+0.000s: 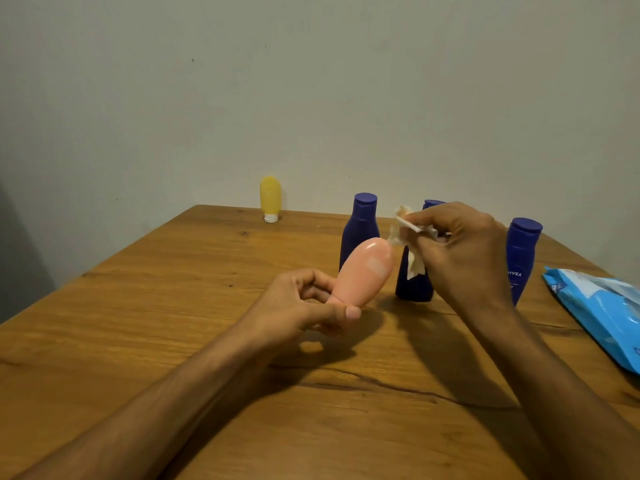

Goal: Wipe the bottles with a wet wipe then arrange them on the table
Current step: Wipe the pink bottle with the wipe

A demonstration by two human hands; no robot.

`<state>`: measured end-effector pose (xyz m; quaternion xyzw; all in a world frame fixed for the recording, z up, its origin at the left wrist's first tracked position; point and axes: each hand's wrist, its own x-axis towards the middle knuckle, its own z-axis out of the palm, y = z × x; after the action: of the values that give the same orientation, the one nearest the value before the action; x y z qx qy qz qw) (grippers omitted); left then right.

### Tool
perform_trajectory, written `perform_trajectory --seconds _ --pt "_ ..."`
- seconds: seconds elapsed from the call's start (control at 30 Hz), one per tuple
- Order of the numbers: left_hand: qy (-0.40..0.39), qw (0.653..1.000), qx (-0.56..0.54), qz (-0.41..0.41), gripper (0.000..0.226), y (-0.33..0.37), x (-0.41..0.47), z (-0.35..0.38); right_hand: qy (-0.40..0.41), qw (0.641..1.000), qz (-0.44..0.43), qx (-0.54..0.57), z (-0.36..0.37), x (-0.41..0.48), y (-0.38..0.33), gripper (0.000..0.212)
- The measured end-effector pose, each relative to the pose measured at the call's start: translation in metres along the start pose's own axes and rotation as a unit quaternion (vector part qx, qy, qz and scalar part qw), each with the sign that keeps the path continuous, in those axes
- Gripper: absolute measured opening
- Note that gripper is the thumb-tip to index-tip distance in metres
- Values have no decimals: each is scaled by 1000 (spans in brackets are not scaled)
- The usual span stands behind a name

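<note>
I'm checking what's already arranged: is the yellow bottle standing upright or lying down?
Upright, cap down: the yellow bottle stands on its white cap at the far edge of the table.

The pink bottle [367, 268] tilts narrow end down, its rounded end at 1 o'clock touching a crumpled white wet wipe [415, 267]. Three dark-blue bottles [360, 230] stand upright behind. A yellow tube [270, 195] stands cap-down at 11 o'clock.

We saw a glossy plastic pink bottle [367, 271], a grainy wooden table [173, 323], and a crumpled soft wipe [408, 233].
</note>
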<state>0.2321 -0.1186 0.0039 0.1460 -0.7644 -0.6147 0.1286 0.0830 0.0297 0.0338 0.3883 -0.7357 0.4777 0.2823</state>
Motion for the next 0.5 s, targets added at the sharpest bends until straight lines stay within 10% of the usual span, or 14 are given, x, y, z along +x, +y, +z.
perform_trajectory --seconds 0.4,0.5 --pt "3 993 -117 -26 44 0 2 -5 -235 963 -121 40 2 -13 -28 26" --pt "-10 991 -126 -36 47 1 2 -5 -183 978 -96 35 0 -11 -22 23"
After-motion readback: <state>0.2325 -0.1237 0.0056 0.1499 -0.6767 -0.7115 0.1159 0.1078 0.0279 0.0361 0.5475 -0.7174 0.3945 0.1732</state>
